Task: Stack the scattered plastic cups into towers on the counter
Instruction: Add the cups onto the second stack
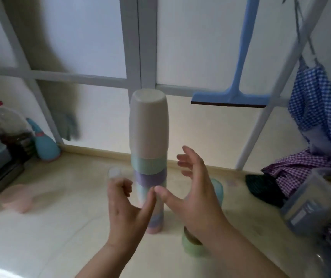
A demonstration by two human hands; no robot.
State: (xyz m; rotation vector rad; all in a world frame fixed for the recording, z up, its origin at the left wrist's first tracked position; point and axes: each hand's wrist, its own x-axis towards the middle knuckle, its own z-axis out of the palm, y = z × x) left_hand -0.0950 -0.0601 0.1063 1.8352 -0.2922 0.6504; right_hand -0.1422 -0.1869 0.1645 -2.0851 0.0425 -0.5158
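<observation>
Two open hands, left hand (127,207) and right hand (194,194), are holding nothing, sitting beside the tall cup tower (149,149).

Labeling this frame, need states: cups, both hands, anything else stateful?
cup tower: upright, cups upside down, white cup on top
green cup: loose, on its side on the counter
pink cup: loose, on its side, blurred
left hand: open, empty
right hand: open, empty
bottle: upright, capped
</observation>
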